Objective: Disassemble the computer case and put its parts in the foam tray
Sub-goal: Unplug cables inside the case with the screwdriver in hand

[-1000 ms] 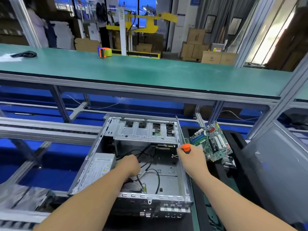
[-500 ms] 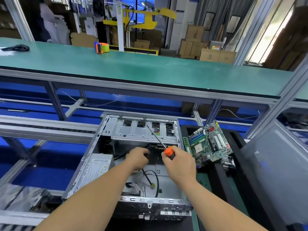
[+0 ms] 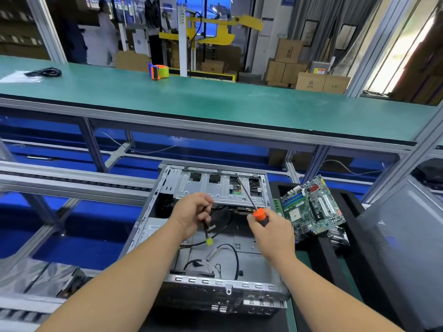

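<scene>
Open computer case (image 3: 167,188) at lower centre of frame, side panel off, bare metal floor showing. Left hand (image 3: 191,215) over case middle, fingers pinched shut on black cable (image 3: 205,227) with yellow-green connector (image 3: 210,241) dangling just below. Right hand (image 3: 273,232) right of it, fist closed around screwdriver (image 3: 260,215), orange-and-black handle, shaft angled up-left toward drive cage (image 3: 217,188) at far end of case. More loose black cables (image 3: 236,259) lying on case floor near front edge. Power supply (image 3: 153,230) at case's left side, partly hidden by left forearm. Green motherboard (image 3: 311,207) already out, tilted, resting in black foam tray (image 3: 335,255) just right of case at right-centre of frame. Grey side panel (image 3: 402,236) at far right edge, leaning. Green-topped bench (image 3: 215,101) across upper half; orange-green tape dispenser (image 3: 159,71) on it at upper centre, coiled black cord (image 3: 45,72) upper left. Cardboard boxes (image 3: 311,75) behind at upper right.
</scene>
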